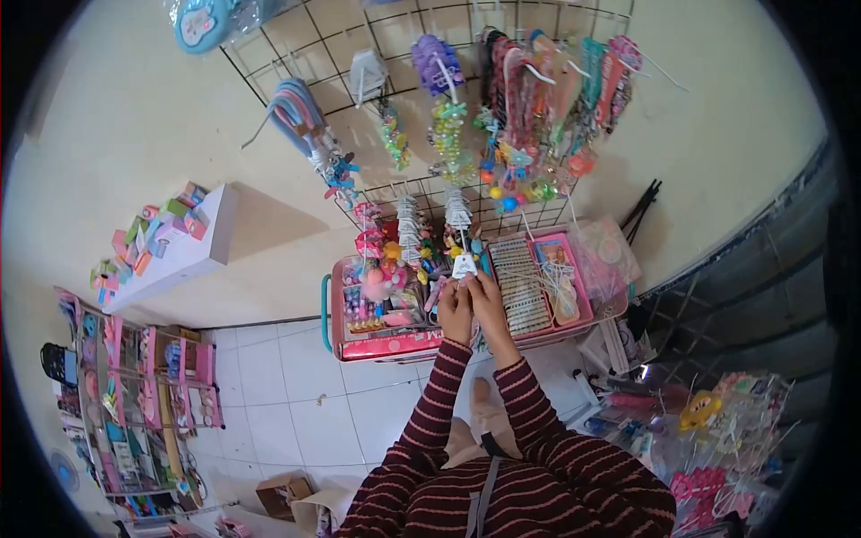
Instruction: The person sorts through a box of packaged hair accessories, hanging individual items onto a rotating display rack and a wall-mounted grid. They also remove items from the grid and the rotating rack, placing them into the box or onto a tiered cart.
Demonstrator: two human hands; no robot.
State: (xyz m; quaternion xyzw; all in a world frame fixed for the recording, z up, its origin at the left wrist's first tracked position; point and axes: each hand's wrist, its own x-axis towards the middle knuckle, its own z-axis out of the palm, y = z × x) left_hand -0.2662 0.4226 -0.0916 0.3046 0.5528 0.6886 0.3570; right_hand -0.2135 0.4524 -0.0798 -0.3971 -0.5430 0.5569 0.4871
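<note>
My left hand (455, 316) and my right hand (490, 309) are side by side, fingers pinched at the lower edge of a small white tag card (464, 266). The card is just below a row of similar white cards (458, 212) hanging on a hook of the wire grid rack (547, 208). Small colourful charms hang around these cards, and what hangs from the held card is mostly hidden by my hands. Another row of white tags (408, 224) is to the left. Below my hands stands a pink bin (386, 345) filled with small accessories.
Beaded straps (516, 99) and purple-tagged trinkets (438, 67) hang higher up. A white wall shelf (184, 260) bears small boxes. At the lower left is a stocked display rack (134, 394), at the lower right packaged goods (717, 421). A cardboard box (282, 495) sits on the tiled floor.
</note>
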